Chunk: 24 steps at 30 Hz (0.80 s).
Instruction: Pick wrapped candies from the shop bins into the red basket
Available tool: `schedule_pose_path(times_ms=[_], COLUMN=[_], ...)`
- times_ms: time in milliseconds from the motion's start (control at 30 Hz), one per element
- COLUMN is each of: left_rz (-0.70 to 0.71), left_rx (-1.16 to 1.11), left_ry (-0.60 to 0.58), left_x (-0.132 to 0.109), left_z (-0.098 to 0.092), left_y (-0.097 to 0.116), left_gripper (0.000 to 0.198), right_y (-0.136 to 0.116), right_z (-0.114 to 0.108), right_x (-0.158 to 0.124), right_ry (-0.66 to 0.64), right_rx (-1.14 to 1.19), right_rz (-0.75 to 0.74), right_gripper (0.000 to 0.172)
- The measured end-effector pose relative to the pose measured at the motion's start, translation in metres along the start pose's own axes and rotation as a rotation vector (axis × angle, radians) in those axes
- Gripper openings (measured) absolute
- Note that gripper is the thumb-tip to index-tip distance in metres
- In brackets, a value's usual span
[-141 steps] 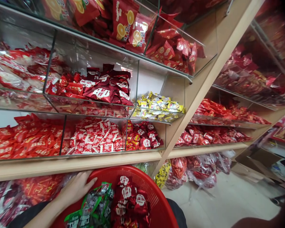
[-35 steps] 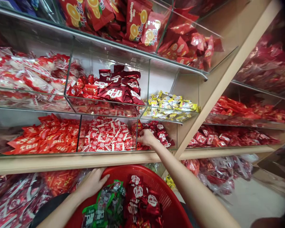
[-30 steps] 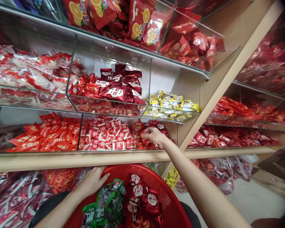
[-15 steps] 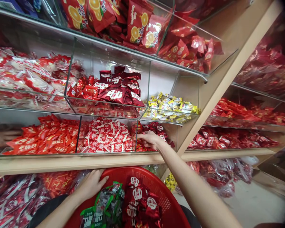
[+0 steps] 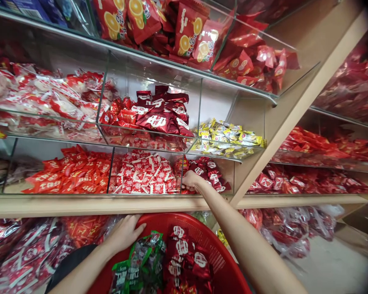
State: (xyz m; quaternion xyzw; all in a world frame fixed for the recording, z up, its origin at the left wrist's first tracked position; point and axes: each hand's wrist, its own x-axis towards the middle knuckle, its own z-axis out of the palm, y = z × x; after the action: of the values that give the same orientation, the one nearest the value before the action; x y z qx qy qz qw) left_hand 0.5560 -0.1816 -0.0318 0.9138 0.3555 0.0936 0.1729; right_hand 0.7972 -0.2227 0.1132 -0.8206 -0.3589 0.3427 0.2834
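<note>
My left hand (image 5: 126,233) grips the rim of a red plastic basket (image 5: 214,253) held low in front of me. Inside lie green-wrapped sweets (image 5: 141,265) and dark red sweet packets (image 5: 185,259). My right hand (image 5: 190,180) reaches into the lowest glass bin, right compartment, and its fingers are curled down among small red sweet packets (image 5: 213,177). What the fingers hold is hidden by the pile.
Glass-fronted bins on a tilted wooden shelf (image 5: 110,203) hold red and white sweets (image 5: 144,175), orange-red sweets (image 5: 73,171), dark red packets (image 5: 159,114), yellow sweets (image 5: 227,136) and orange-printed bags (image 5: 184,32). Bagged sweets (image 5: 282,228) lie under the shelf by the floor.
My right arm came in and reached into the lower right bin, then dug its fingers lower into the red packets. The left hand stayed on the basket rim.
</note>
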Motion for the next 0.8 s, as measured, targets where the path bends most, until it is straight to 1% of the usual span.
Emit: schedule_pose_path(times_ms=[167, 300, 400, 467, 533, 600, 700, 800], left_rz=[-0.010, -0.030, -0.037, -0.028, -0.020, -0.013, 0.002, 0.004], left_rx=[-0.022, -0.041, -0.045, -0.044, -0.039, -0.022, 0.036, 0.075], left_ry=[-0.001, -0.017, -0.020, -0.024, -0.027, -0.023, -0.023, -0.035], left_x=[0.000, 0.000, -0.001, -0.001, -0.001, -0.001, 0.000, 0.001], left_z=[-0.001, -0.003, -0.006, -0.007, -0.008, -0.008, -0.008, -0.008], left_y=[0.001, 0.003, 0.004, 0.005, 0.005, 0.005, 0.006, 0.008], left_gripper=[0.040, 0.039, 0.040, 0.041, 0.041, 0.040, 0.042, 0.042], right_y=[0.000, 0.006, 0.018, 0.035, 0.059, 0.088, 0.127, 0.153], right_z=[-0.010, -0.032, -0.048, -0.052, -0.047, -0.033, -0.001, 0.027], right_x=[-0.001, -0.007, -0.022, -0.038, -0.058, -0.078, -0.106, -0.126], right_ry=[-0.032, -0.117, -0.171, -0.219, -0.293, -0.361, -0.412, -0.446], right_rx=[0.069, 0.168, 0.274, 0.433, 0.684, 0.905, 1.066, 1.133], right_rz=[-0.010, -0.052, -0.128, -0.215, -0.297, -0.297, -0.192, -0.097], right_gripper=[0.031, 0.028, 0.028, 0.033, 0.038, 0.037, 0.029, 0.026])
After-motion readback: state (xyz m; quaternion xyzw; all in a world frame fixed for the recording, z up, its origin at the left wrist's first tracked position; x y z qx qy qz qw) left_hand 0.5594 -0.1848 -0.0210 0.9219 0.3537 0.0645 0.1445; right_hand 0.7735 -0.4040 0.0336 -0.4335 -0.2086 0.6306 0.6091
